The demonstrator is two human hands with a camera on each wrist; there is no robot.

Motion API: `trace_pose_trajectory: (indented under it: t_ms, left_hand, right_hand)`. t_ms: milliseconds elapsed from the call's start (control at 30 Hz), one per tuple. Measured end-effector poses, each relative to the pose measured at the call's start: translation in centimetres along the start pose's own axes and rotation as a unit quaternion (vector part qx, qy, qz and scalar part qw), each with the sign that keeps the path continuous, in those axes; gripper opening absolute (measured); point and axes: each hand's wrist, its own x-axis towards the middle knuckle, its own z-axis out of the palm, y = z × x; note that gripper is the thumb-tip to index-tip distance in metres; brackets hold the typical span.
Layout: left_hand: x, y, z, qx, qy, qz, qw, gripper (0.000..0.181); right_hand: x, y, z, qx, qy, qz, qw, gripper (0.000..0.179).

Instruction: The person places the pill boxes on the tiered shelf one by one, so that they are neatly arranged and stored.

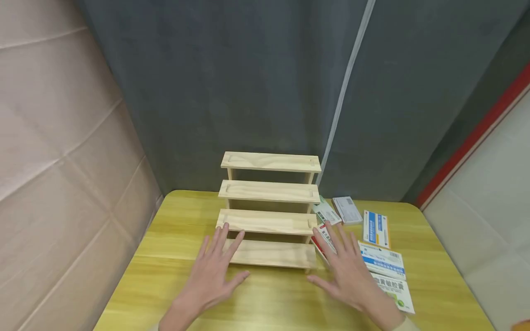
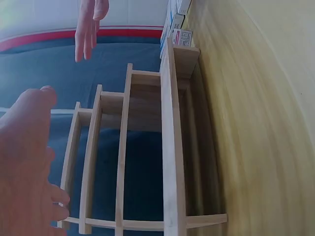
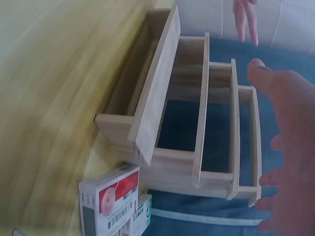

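Observation:
A light wooden rack (image 1: 267, 223) with several stepped shelves stands on the table. My left hand (image 1: 211, 276) hovers in front of its lower left side, fingers spread and holding nothing. Over by the lower right side, my right hand (image 1: 345, 273) is likewise spread, with nothing in it. In the head view it partly covers a red-and-white medicine box (image 1: 327, 236), which the right wrist view shows as a box (image 3: 110, 201) beside the rack. Both wrist views show a gap between the hands and the shelves.
Right of the rack lie several more medicine boxes: a green-and-white one (image 1: 327, 211), a grey-white one (image 1: 348, 210), a blue-and-orange one (image 1: 376, 229), a blue-and-white one (image 1: 383, 260) and a green-marked one (image 1: 395, 292). A dark curtain (image 1: 248, 82) hangs behind the yellow wooden table (image 1: 182, 230).

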Motion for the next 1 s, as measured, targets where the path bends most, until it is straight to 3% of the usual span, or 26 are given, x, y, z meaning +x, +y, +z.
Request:
trace_pose_trajectory:
  t_ms: [200, 567, 867, 1000]
  left_hand:
    - [-0.5, -0.4, 0.7, 0.001, 0.031, -0.026, 0.9992, 0.085]
    - [-1.6, -1.1, 2.2, -0.074, 0.044, -0.119, 0.9892, 0.08]
    - [-2.3, -2.8, 3.7, -0.114, 0.077, -0.146, 0.9797, 0.085]
    - [-2.6, -3.4, 4.4, -0.14, 0.077, -0.164, 0.9735, 0.088]
  right_hand:
    - [-0.8, 1.0, -0.3, 0.012, 0.008, 0.041, 0.9991, 0.101]
    - [-2.4, 2.7, -1.1, 0.005, 0.047, 0.065, 0.9967, 0.1]
    - [-4.0, 4.2, -2.1, 0.019, 0.048, 0.111, 0.9925, 0.105]
    - [-4.6, 4.8, -2.4, 0.028, 0.045, 0.137, 0.9891, 0.107]
